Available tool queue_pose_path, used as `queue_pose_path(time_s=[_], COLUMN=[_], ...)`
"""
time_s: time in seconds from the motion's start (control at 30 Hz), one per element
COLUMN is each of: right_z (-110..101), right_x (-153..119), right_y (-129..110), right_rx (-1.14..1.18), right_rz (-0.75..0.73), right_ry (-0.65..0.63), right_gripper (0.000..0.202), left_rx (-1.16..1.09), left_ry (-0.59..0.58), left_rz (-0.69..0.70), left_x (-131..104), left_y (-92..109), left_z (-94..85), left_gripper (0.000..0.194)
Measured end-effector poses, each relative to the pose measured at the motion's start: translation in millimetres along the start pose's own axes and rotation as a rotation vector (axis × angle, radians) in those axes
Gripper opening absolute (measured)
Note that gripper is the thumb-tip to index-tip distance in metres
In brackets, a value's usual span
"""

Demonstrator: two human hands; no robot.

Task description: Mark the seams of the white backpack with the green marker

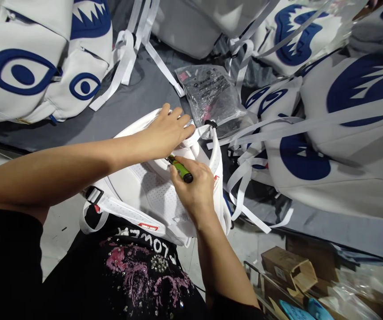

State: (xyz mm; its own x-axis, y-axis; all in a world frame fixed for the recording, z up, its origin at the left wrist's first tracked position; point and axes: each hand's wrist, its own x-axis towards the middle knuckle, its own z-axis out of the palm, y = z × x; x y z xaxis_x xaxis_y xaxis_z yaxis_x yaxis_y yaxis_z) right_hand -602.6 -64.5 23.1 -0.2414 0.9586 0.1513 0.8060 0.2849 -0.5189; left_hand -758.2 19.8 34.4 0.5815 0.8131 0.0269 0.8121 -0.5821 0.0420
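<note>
A white backpack (158,191) with mesh back padding and straps lies at the table's near edge, against the person's front. My right hand (194,184) is closed round a green and black tool (182,171), whose tip points at the top part of the backpack; what the tip touches is hidden. Just above it, my left hand (169,133) rests on the backpack's top edge, fingers bent over the white fabric near the top loop. Whether those fingers pinch the fabric is partly hidden by the hand.
White backpacks with blue eyes (22,73) stand at the left, and more (304,155) are heaped at the right. A clear plastic bag (211,91) lies beyond my hands on the grey table (87,126). An open cardboard box (288,266) is at the lower right.
</note>
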Motion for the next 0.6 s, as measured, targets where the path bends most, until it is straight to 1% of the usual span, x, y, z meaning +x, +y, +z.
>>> queue_pose_path(time_s=[0.17,0.27,0.3,0.37,0.47,0.53,0.6], right_z=[-2,-5,-6,-6,0,9,18], right_x=[1,0,-1,-4,-7,-5,-3], right_y=[0,1,2,5,6,4,0], right_rx=[-0.001,-0.002,-0.004,0.018,0.124,0.214,0.291], right_rz=[0.014,0.019,0.022,0.014,-0.017,-0.030,-0.028], right_ry=[-0.021,-0.035,-0.027,0.006,0.060,0.092,0.126], right_gripper=[0.026,0.027,0.027,0.027,0.025,0.024,0.024], left_rx=[0.008,0.001,0.002,0.004,0.001,0.019,0.060], left_ry=[-0.030,-0.067,-0.106,-0.219,-0.371,-0.420,-0.453], left_rz=[-0.002,0.006,0.020,0.020,-0.066,-0.127,-0.162], left_x=[1,3,3,4,3,2,1], left_y=[2,-2,-5,-11,-15,-13,-7], left_z=[-0.5,-5.3,-8.8,-18.3,-34.2,-41.9,-45.9], left_gripper=[0.058,0.066,0.072,0.089,0.117,0.125,0.127])
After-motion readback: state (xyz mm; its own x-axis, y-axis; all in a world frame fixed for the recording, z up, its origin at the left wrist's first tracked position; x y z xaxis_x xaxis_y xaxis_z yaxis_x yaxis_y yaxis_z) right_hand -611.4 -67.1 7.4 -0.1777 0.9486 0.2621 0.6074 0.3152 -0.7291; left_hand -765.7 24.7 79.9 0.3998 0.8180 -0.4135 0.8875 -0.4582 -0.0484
